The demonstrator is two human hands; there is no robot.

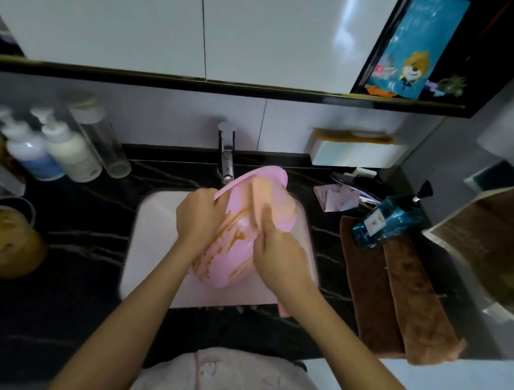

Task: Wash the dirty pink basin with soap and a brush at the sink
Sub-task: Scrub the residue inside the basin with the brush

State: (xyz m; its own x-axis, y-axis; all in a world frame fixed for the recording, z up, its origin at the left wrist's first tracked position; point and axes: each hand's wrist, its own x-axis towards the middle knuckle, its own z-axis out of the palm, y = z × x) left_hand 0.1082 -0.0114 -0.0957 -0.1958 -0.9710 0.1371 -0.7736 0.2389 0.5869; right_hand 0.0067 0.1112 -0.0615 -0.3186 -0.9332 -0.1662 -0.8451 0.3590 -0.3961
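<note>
View from your head camera, looking down at the sink (148,234). One pink basin (238,251), streaked with brown dirt, stood tilted over the white sink bowl. Its long axis ran from the near left up to the far right, and its far rim was raised just below the spout of the single chrome faucet (227,154). The streaked face was turned towards you.

Your left hand (199,218) gripped the basin's left rim, with the fingers curled closed over the edge. Your right hand (280,257) held one peach-coloured brush (262,197) against the basin. Its fingers were wrapped narrowly round the lower end, and the thumb lay straight up along it. Blur hid the bristles.

On the black marbled desk (71,271) at the left stood two white pump bottles (31,151) (71,151) and one clear cylinder (104,145). At the right, one blue bottle (390,221) lay on its side across the far ends of two brown towels (370,278) (417,290), which were laid side by side.
</note>
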